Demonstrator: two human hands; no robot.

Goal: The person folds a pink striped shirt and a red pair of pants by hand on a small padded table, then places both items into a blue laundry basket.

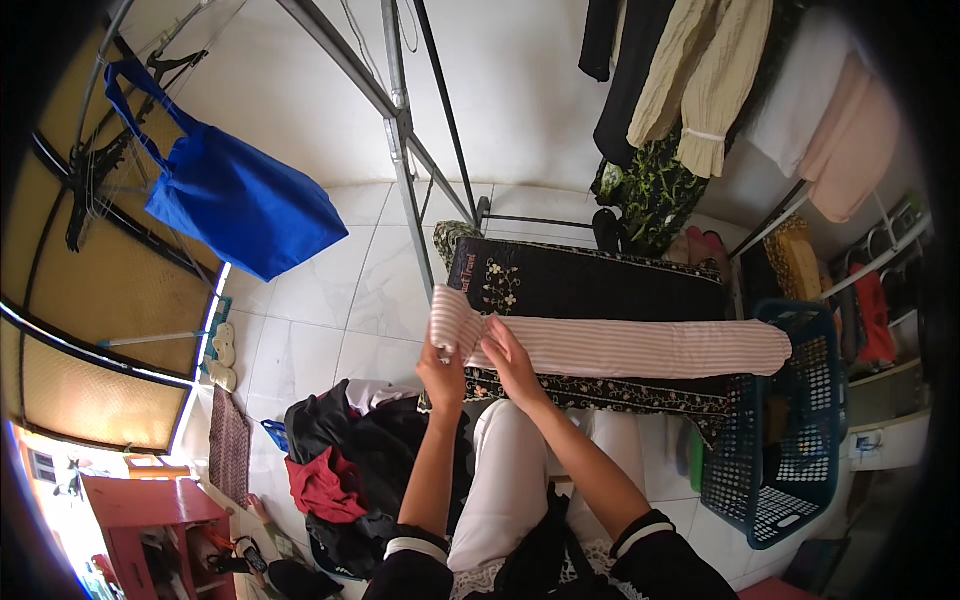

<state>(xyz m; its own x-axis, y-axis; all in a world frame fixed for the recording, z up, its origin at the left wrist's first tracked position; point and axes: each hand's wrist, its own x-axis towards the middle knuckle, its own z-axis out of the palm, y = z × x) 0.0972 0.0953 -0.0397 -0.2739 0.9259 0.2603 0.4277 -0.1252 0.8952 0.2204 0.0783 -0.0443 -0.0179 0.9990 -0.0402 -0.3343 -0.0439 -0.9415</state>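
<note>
A long pink-and-white striped cloth, folded into a narrow strip, lies across a surface draped in black cloth with floral embroidery. My left hand grips its left end, which is bunched and turned up. Close to that fold, my right hand rests on the strip, fingers extended and thumb apart. The strip's far right end reaches toward a dark teal plastic laundry basket.
A heap of dark and red clothes sits at my left. Metal rack bars rise ahead, near a hanging blue bag. Garments hang at upper right. Another person's hand shows near a red cabinet.
</note>
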